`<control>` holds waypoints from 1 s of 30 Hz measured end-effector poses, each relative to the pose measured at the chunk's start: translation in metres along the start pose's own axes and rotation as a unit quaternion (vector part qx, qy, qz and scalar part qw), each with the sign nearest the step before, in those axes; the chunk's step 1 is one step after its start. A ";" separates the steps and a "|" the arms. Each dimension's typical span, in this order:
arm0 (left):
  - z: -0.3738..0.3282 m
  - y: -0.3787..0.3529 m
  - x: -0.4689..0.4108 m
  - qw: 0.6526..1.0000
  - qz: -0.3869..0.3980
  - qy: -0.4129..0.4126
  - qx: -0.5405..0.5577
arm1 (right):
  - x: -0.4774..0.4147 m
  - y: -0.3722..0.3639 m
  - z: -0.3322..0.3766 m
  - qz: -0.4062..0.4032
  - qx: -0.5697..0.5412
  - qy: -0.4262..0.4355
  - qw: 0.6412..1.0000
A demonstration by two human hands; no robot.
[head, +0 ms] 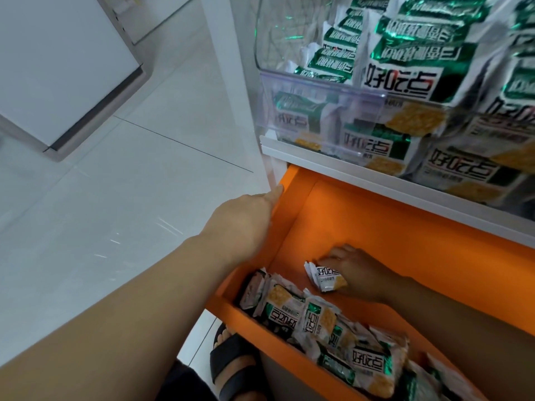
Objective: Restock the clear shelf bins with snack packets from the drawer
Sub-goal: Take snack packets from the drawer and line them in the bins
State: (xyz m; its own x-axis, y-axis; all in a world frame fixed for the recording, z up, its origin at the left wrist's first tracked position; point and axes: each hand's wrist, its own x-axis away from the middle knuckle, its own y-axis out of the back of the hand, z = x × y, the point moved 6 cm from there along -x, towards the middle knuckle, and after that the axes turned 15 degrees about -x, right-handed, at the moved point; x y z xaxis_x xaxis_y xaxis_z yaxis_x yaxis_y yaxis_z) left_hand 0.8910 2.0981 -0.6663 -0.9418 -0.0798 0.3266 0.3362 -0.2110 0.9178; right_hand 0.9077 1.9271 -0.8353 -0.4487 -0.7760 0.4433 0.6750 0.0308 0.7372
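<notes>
An orange drawer (376, 227) is pulled out below the shelf. Several green-and-white snack packets (318, 319) lie along its front wall. My right hand (356, 273) reaches into the drawer and grips one snack packet (327, 277) on the drawer floor. My left hand (246, 221) rests against the drawer's left side wall, its fingers extended along the rim, holding nothing. Above, a clear shelf bin (321, 91) is filled with the same packets.
A white shelf ledge (405, 183) overhangs the back of the drawer. White tiled floor (130, 183) spreads to the left, with a white cabinet (63, 70) at upper left. My sandalled foot (234, 363) stands below the drawer's front.
</notes>
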 end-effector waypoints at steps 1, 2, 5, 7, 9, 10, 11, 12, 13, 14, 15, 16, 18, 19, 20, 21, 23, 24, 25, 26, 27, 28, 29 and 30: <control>0.000 0.000 0.000 1.000 0.003 0.001 -0.001 | -0.001 -0.001 -0.001 0.006 -0.018 -0.005 1.000; 0.000 -0.001 0.000 1.000 0.008 0.000 -0.004 | -0.002 -0.003 -0.003 0.015 -0.040 -0.014 0.999; -0.001 -0.001 0.000 1.000 0.015 -0.003 -0.003 | -0.003 -0.009 -0.007 0.062 -0.101 -0.068 0.991; 0.001 -0.001 -0.001 1.000 0.018 0.002 0.001 | -0.002 -0.012 -0.007 0.083 -0.104 -0.077 0.988; 0.001 -0.002 -0.001 1.000 0.024 0.007 -0.002 | -0.002 -0.014 -0.006 0.074 -0.086 -0.076 0.991; 0.001 -0.002 -0.002 1.000 0.026 0.006 -0.003 | -0.002 -0.013 -0.007 0.058 -0.076 -0.080 0.992; 0.000 -0.002 -0.002 1.000 0.026 0.004 -0.005 | -0.002 -0.012 -0.008 0.038 -0.064 -0.088 0.993; 0.000 -0.002 -0.002 1.000 0.025 0.001 -0.006 | -0.002 -0.010 -0.009 0.020 -0.051 -0.095 0.994; 0.000 -0.001 -0.001 1.000 0.025 -0.003 -0.005 | -0.002 -0.009 -0.009 0.008 -0.033 -0.097 0.995; 0.000 -0.001 -0.001 1.000 0.026 -0.006 -0.004 | -0.001 -0.007 -0.008 0.002 -0.014 -0.097 0.995; 0.000 -0.002 -0.001 1.000 0.029 -0.010 -0.003 | 0.001 -0.006 -0.006 0.001 0.001 -0.096 0.995; 0.000 -0.002 -0.001 0.999 0.032 -0.013 -0.002 | 0.004 -0.005 -0.004 0.001 0.004 -0.101 0.995; 0.000 -0.003 0.000 0.999 0.044 -0.027 -0.007 | 0.015 0.000 -0.001 -0.016 -0.011 -0.112 0.993; 0.000 -0.004 0.002 0.998 0.051 -0.036 -0.011 | 0.021 0.005 0.002 -0.034 -0.022 -0.116 0.992; -0.001 -0.003 0.004 0.997 0.055 -0.046 -0.014 | 0.029 0.011 0.006 -0.055 -0.029 -0.118 0.991; -0.001 -0.002 0.007 0.997 0.058 -0.055 -0.016 | 0.038 0.019 0.011 -0.075 -0.029 -0.119 0.990; -0.002 0.003 0.013 0.996 0.057 -0.072 -0.019 | 0.060 0.038 0.023 -0.111 -0.030 -0.122 0.986; -0.003 0.007 0.016 0.995 0.053 -0.081 -0.017 | 0.071 0.049 0.032 -0.131 -0.032 -0.120 0.984; -0.005 0.013 0.020 0.995 0.049 -0.091 -0.007 | 0.083 0.060 0.042 -0.151 -0.029 -0.114 0.982; -0.008 0.021 0.024 0.994 0.046 -0.103 0.010 | 0.094 0.070 0.052 -0.169 -0.024 -0.102 0.980; -0.011 0.029 0.030 0.991 0.044 -0.118 0.037 | 0.104 0.079 0.063 -0.185 -0.022 -0.089 0.978; -0.014 0.038 0.037 0.987 0.050 -0.138 0.071 | 0.115 0.088 0.073 -0.199 -0.023 -0.078 0.977; -0.018 0.046 0.045 0.979 0.066 -0.161 0.103 | 0.126 0.098 0.084 -0.214 -0.026 -0.067 0.974; -0.021 0.052 0.054 0.970 0.088 -0.184 0.131 | 0.137 0.107 0.096 -0.229 -0.026 -0.054 0.972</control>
State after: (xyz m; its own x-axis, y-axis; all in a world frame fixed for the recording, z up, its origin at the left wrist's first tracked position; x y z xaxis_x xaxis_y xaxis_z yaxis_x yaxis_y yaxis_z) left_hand 0.8572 2.0622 -0.6059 -0.8236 0.2705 0.4985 0.5254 0.0327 0.8502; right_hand 0.8625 1.8848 -0.6464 -0.7657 -0.6302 0.1287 0.4177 -0.3350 0.8446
